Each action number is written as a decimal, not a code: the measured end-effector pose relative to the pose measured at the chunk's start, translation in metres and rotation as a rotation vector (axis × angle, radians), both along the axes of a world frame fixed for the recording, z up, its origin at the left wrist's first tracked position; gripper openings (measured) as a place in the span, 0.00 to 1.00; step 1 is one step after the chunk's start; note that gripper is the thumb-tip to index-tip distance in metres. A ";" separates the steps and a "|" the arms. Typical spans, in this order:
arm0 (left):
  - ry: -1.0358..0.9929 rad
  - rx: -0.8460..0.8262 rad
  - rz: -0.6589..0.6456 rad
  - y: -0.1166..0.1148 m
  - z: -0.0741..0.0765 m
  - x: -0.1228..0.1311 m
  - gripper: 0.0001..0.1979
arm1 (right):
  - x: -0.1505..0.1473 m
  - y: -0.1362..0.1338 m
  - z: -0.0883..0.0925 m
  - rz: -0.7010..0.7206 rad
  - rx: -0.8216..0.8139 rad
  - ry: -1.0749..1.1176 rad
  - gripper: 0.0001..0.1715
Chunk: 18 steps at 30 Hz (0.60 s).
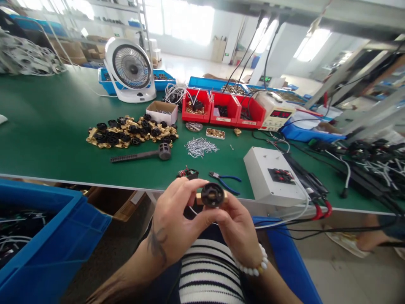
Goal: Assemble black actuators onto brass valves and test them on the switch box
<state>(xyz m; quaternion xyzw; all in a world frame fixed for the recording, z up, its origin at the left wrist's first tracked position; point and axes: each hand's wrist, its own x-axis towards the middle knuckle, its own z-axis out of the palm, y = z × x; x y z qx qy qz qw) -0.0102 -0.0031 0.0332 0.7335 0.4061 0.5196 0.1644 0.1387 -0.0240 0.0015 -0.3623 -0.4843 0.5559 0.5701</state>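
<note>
Between my two hands, just past the bench's front edge, is a brass fitting with a round black cap (212, 195), its capped face toward me. The fingers and thumb of my left hand (177, 215) grip its left side. My right hand (238, 228), with a beaded bracelet at the wrist, grips the right side and its fingers are partly hidden. Behind the fitting a small part with red and green wires (187, 172) lies on the green bench. Blue-handled pliers (226, 178) rest to its right.
A heap of brass-and-black fittings (129, 131), a grey mallet (142, 155) and a pile of small metal clips (201, 147) lie ahead. Red bins (223, 110) and a white fan (131, 71) stand behind. On the right is a white switch box (268, 177); left, a blue crate (63, 236).
</note>
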 end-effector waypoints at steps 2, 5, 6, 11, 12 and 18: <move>-0.024 0.008 -0.040 -0.002 0.001 -0.002 0.16 | 0.003 -0.007 0.001 0.032 0.007 0.035 0.19; -0.056 -0.013 -0.074 -0.005 0.001 -0.002 0.16 | 0.003 -0.013 0.002 0.094 0.021 0.070 0.16; -0.063 -0.017 -0.077 -0.006 0.001 -0.002 0.16 | 0.002 -0.014 0.003 0.099 0.024 0.077 0.16; -0.081 -0.039 -0.083 -0.009 -0.002 -0.001 0.15 | 0.000 -0.015 0.009 0.107 0.007 0.118 0.17; -0.077 -0.042 -0.087 -0.010 -0.002 -0.001 0.15 | 0.000 -0.015 0.010 0.119 0.000 0.133 0.19; -0.141 -0.110 -0.201 -0.015 0.003 -0.001 0.10 | 0.003 -0.014 0.007 0.104 -0.068 0.113 0.22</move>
